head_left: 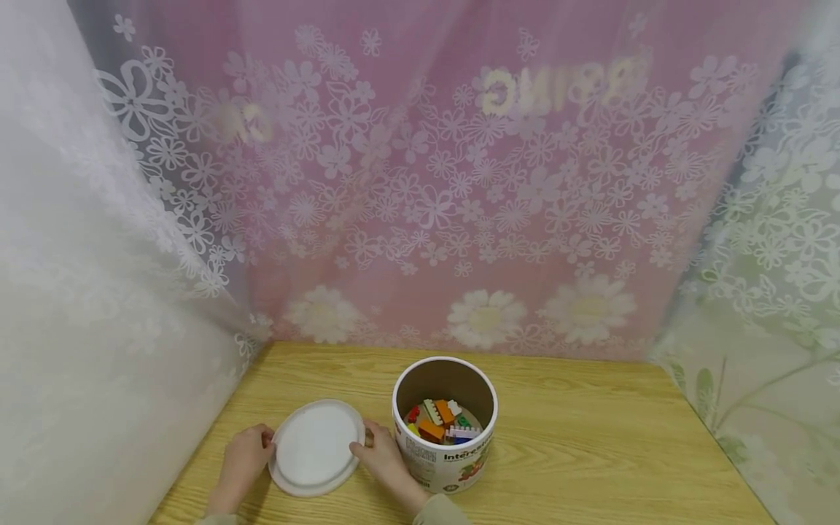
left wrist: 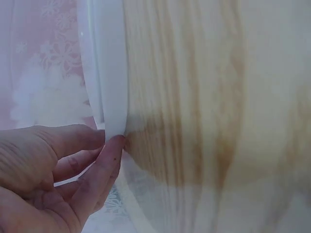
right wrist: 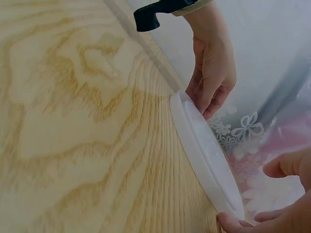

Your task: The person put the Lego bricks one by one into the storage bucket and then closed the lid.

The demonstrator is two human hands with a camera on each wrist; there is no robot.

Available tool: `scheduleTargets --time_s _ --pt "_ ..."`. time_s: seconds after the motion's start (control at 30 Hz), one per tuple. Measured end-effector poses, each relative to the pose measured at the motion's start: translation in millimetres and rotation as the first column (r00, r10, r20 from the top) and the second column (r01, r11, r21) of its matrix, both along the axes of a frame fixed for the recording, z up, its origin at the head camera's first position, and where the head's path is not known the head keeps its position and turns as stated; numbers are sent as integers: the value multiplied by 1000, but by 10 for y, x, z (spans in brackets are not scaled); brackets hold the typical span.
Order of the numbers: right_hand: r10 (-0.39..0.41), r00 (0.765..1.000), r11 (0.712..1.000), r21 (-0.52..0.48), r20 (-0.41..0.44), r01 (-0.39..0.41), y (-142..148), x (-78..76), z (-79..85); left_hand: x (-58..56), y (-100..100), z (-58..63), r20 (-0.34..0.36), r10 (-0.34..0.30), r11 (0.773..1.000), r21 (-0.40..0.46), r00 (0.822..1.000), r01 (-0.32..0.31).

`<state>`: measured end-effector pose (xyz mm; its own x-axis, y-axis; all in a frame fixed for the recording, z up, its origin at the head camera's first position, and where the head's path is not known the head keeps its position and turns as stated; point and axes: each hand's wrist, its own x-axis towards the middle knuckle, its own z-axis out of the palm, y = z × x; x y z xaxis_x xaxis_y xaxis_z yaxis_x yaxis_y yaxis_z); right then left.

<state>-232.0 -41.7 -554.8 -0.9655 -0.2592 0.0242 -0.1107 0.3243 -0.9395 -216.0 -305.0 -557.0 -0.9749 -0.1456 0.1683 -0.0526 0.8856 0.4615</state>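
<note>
A round white lid [head_left: 318, 446] is low over the wooden table, to the left of an open tub. My left hand [head_left: 246, 459] pinches its left rim; in the left wrist view the thumb and fingertips meet at the lid edge [left wrist: 114, 73]. At the opposite rim is my right hand [head_left: 387, 459]. In the right wrist view its lower fingertips touch the lid's edge [right wrist: 201, 160], while another digit above stands apart from it. The white printed tub [head_left: 420, 463] stands right beside the right hand. Inside lie several colourful building bricks [head_left: 433, 430].
The wooden table [head_left: 590, 430] stretches to the right of the tub. A pink floral curtain [head_left: 426, 182] hangs along the back edge. Pale curtains [head_left: 118, 306] enclose the left and right sides.
</note>
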Motion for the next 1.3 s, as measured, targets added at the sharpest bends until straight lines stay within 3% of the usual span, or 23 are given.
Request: scheduleTargets --time_s 0.27,0.47,0.57,0.73,0.83,1.2,1.3 --pt "-81 994 989 -114 75 89 -50 37 44 25 -33 93 -3 3 999 47 1000 -2" --pt "-100 989 968 -220 114 123 -76 52 103 44 -107 142 49 17 989 148 999 -24" --pt "-96 987 951 -280 132 130 -89 51 133 50 -153 176 84 15 963 268 996 -37" --pt "-82 986 921 -367 146 131 -99 73 219 65 -217 296 108 -11 875 482 994 -43" --pt "-75 986 916 -381 147 126 -102 94 281 80 -245 380 102 -12 840 540 995 -45" --pt "16 986 860 -505 167 72 -54 155 577 110 -273 597 86 -15 789 613 996 -42" --pt "38 987 848 -528 155 50 -22 169 695 127 -256 675 81 -16 788 615 997 -37"
